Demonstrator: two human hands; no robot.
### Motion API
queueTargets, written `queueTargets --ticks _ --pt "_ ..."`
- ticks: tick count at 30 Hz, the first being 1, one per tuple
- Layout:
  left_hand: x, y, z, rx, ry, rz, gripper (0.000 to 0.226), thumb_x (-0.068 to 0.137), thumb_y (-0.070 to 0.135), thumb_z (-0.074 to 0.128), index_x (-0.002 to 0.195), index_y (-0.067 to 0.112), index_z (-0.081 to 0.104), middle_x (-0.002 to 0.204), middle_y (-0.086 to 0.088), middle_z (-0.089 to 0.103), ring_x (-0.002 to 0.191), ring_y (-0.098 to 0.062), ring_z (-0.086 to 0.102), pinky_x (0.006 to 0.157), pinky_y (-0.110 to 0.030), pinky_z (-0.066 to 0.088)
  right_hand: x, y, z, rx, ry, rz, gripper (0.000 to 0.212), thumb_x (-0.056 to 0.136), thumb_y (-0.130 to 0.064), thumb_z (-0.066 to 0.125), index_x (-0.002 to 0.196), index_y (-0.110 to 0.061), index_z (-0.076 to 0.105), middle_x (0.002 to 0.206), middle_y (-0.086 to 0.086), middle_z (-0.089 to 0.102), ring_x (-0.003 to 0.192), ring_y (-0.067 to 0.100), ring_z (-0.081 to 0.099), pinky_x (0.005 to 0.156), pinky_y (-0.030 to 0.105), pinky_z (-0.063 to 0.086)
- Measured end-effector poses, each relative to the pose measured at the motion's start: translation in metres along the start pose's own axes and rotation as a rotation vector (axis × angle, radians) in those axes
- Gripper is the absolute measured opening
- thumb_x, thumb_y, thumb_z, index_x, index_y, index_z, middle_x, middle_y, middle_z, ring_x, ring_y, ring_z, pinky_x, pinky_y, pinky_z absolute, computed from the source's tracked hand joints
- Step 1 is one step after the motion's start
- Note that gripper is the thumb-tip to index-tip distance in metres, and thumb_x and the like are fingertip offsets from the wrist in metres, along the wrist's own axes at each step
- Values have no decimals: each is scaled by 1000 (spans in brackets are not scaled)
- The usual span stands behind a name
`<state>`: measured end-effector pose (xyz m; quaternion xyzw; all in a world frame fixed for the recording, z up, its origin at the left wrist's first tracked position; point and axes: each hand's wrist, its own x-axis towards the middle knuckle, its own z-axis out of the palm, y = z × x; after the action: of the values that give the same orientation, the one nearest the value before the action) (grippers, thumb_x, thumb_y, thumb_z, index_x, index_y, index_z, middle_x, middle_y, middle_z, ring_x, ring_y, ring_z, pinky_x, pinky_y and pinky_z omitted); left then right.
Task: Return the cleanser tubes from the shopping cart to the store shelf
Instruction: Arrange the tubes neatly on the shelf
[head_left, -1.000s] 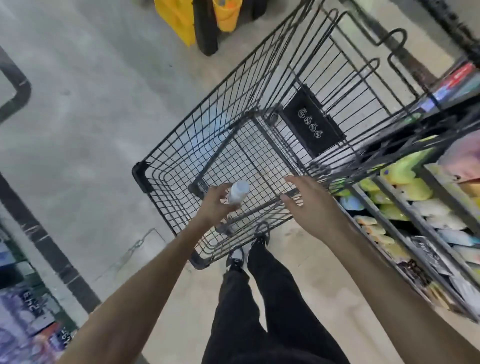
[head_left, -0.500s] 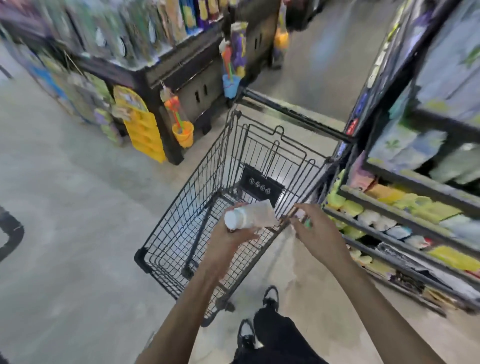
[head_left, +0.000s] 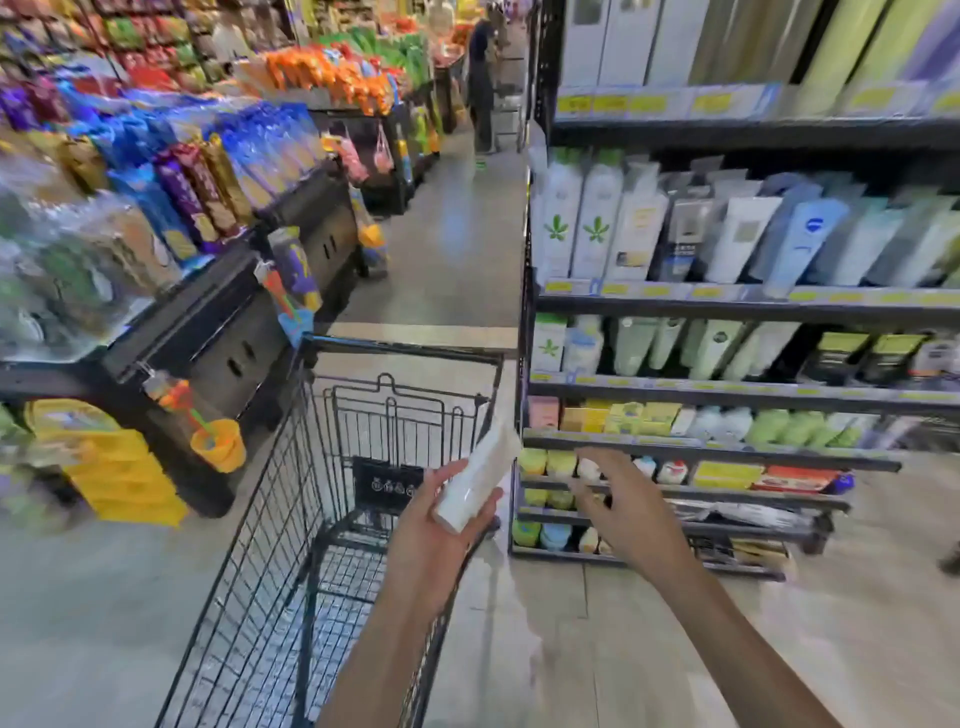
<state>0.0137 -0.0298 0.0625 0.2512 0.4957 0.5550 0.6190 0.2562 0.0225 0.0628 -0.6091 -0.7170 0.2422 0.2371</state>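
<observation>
White cleanser tube in my left hand, over the cart and beside the skincare shelf.

My left hand (head_left: 436, 525) curls round a white cleanser tube (head_left: 480, 475), tilted up toward the store shelf (head_left: 727, 306), above the black wire shopping cart (head_left: 291, 519). My right hand (head_left: 623, 512) hangs just beside it with fingers loosely spread, holding nothing. The tube's print is too blurred to read. On the shelf, white tubes (head_left: 576, 218) carry a green leaf mark, and a blue tube (head_left: 808, 239) bears a round logo, possibly Nivea.
</observation>
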Motion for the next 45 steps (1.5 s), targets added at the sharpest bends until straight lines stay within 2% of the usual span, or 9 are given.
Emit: queueTargets --ticks 1,3,8,14,17,21,24,32,45 --pt "2 -1 13 -114 -37 -10 28 99 17 69 126 13 64 130 -17 68 111 -26 72 95 -35 58 -3 10 -11 -17 18 6 45 102 -44 56 145 -30 51 147 -8 52 135 17 50 100 31 44" --pt "9 -10 34 -192 -120 -28 33 103 5 53 136 11 58 134 -23 65 119 -42 66 103 -46 52 -10 28 -34 -38 44 30 46 103 -44 55 147 -32 49 151 -10 48 137 15 47 103 30 43" --pt "13 -35 98 -287 -254 -76 75 84 -10 67 148 25 50 145 -26 55 112 -42 67 112 -52 44 -33 75 -90 -68 93 58 46 103 -50 50 148 -38 45 154 -14 43 141 13 44 109 36 44" --pt "-11 -63 182 -200 -334 -119 67 73 -8 71 138 5 57 121 -20 70 107 -36 69 83 -37 61 -67 124 -149 -63 155 55 46 104 -47 51 148 -33 48 149 -12 47 136 12 46 107 32 42" --pt "-24 -75 216 -86 -320 -76 81 63 -9 76 139 6 54 108 -19 72 103 -34 68 82 -41 58 -81 146 -173 -65 159 43 46 103 -49 50 147 -34 48 148 -12 46 134 13 48 104 31 44" --pt "-36 -90 253 -1 -293 -24 91 55 0 84 140 11 54 126 -24 67 113 -36 64 89 -48 55 -98 174 -199 -58 163 14 44 104 -48 51 147 -37 46 150 -17 43 135 9 46 103 28 44" --pt "-40 -100 277 -77 -281 -29 76 66 3 73 140 12 56 133 -20 67 119 -38 63 105 -57 48 -104 192 -215 -67 157 17 47 104 -51 50 148 -38 45 150 -18 42 137 8 44 103 25 40" --pt "-42 -106 321 46 -252 95 61 84 -9 70 138 12 55 127 -12 72 116 -37 68 99 -63 52 -106 224 -243 -79 156 -18 47 104 -50 48 148 -33 45 150 -15 44 138 10 42 105 26 39" --pt "47 -128 376 232 -241 133 60 82 -2 80 135 18 59 125 0 74 117 -22 70 102 -49 54 -38 283 -272 -122 174 30 46 105 -45 51 147 -28 49 147 -12 47 135 10 46 100 23 37"
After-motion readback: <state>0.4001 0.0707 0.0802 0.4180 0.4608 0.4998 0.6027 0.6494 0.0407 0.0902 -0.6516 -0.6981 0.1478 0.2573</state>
